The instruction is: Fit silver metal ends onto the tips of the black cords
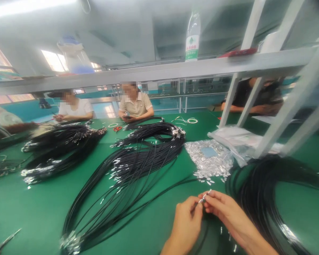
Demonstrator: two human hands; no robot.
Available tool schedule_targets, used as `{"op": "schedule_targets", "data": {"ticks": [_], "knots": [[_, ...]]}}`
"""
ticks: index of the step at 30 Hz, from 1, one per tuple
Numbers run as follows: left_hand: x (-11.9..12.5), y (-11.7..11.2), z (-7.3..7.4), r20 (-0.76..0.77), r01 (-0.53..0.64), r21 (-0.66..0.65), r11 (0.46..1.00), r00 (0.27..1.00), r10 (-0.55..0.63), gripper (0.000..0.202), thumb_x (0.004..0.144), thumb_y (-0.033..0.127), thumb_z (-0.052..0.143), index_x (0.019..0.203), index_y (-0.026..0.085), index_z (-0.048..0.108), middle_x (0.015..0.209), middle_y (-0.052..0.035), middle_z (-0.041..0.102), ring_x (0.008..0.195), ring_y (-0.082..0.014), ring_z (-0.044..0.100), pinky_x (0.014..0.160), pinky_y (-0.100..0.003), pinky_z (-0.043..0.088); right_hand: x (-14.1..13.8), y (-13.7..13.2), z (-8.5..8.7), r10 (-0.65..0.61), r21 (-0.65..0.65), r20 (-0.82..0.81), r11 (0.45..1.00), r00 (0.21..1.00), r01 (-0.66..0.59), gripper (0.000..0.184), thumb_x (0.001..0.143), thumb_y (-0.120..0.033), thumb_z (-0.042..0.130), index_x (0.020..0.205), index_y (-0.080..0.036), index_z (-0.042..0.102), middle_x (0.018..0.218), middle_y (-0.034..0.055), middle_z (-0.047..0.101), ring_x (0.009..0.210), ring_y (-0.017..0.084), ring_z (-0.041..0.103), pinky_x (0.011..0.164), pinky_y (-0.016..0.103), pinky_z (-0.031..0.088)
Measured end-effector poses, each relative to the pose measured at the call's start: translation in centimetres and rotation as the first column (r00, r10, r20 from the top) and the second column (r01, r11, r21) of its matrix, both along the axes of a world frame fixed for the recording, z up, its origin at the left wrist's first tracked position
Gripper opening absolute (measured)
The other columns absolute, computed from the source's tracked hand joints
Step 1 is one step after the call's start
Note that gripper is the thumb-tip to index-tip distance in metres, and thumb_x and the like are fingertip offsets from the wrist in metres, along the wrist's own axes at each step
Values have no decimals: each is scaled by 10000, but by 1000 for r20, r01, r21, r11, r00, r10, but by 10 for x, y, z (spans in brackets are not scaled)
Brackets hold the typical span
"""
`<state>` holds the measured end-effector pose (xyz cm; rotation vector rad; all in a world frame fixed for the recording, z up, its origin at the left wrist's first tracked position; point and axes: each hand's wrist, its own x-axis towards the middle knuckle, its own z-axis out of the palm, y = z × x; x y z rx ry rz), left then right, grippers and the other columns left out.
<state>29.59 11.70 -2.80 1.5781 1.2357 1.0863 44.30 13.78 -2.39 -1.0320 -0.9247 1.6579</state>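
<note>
My left hand [186,221] and my right hand [225,210] meet low in the view, fingertips pinched together. Between them is a small silver metal piece [205,197] at the end of a thin black cable [159,193] that runs off to the left over the green table [42,212]. My right hand's fingers pinch the metal piece; my left hand's fingers pinch the cable end just behind it. A pile of loose silver metal pieces [210,161] lies just beyond my hands. A thick coil of black cables [271,191] lies to the right, beside my right hand.
Several bundles of black cables [127,170] with silver ends spread over the table, another heap [58,145] at left. Clear plastic bags [234,140] lie by a white shelf frame [257,95] holding a bottle [192,35]. People sit across the table. Scissors [5,242] lie bottom left.
</note>
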Motion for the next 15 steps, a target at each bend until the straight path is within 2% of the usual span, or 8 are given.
{"op": "schedule_targets", "data": {"ticks": [3, 6, 8, 12, 15], "knots": [[0, -2, 2, -46, -19, -10, 1000, 999, 19, 199, 852, 140, 468, 911, 171, 656, 605, 48, 574, 519, -95, 439, 519, -206, 301, 5, 0, -1, -9, -8, -8, 1000, 1000, 9, 439, 643, -462, 839, 957, -185, 706, 900, 48, 653, 735, 150, 564, 687, 263, 499], [1, -4, 4, -78, -16, -49, 999, 997, 12, 184, 841, 154, 491, 945, 177, 640, 542, 78, 465, 483, -93, 380, 483, -211, 253, 7, 1, 1, -86, 67, 67, 994, 994, 81, 402, 641, -497, 825, 869, -190, 704, 775, 15, 612, 663, 131, 516, 626, 241, 467], [3, -4, 6, -92, -19, -54, 998, 996, 14, 190, 837, 198, 533, 993, 182, 640, 542, 81, 443, 492, -100, 390, 484, -215, 257, 8, 1, 4, -105, 114, 128, 989, 986, 91, 385, 642, -514, 813, 813, -187, 703, 677, -3, 567, 623, 123, 482, 595, 228, 438], [12, -4, 12, -93, -56, 36, 998, 994, 59, 182, 843, 236, 565, 986, 207, 672, 673, 36, 611, 587, -118, 508, 568, -221, 356, 19, -1, 11, -93, 167, 241, 985, 966, 53, 392, 622, -539, 794, 789, -191, 720, 688, 21, 597, 618, 143, 483, 585, 248, 434], [20, -9, 14, -121, -50, 99, 994, 991, 62, 237, 905, 238, 478, 859, 223, 710, 755, 7, 699, 653, -132, 580, 630, -225, 406, 21, -4, 2, -129, 186, 320, 980, 939, 72, 413, 571, -556, 788, 771, -200, 727, 724, 56, 631, 649, 194, 530, 599, 296, 470]]}}
